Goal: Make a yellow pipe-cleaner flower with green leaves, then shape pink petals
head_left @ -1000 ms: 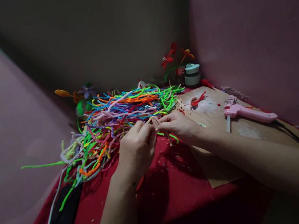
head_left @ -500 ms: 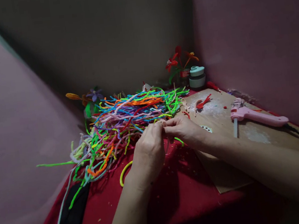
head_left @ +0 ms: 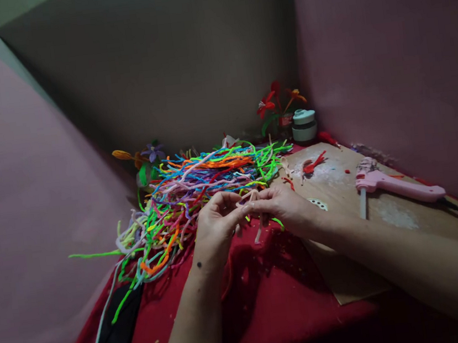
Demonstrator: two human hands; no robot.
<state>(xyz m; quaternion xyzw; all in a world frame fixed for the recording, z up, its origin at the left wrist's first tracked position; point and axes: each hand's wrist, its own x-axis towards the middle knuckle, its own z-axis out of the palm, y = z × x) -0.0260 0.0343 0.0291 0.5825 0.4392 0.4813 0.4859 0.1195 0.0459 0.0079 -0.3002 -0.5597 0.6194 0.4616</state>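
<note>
Both hands meet at the middle of the view, in front of a heap of coloured pipe cleaners. A pale pink pipe cleaner is bent into a small loop between them, one end hanging below the fingers. My left hand pinches its left side between thumb and fingers. My right hand pinches the other side, its thumb close to the left thumb. The fingertips partly hide the bent piece.
A pink glue gun lies on a brown board at right, its cord running off right. Red pipe cleaner pieces lie on the board. Behind stand a pale green lidded container and pipe cleaner flowers. Red cloth covers the table.
My left hand has turned, opening its palm side to view, so the pale pink loop and its hanging end now show. The whole view has shifted slightly.
</note>
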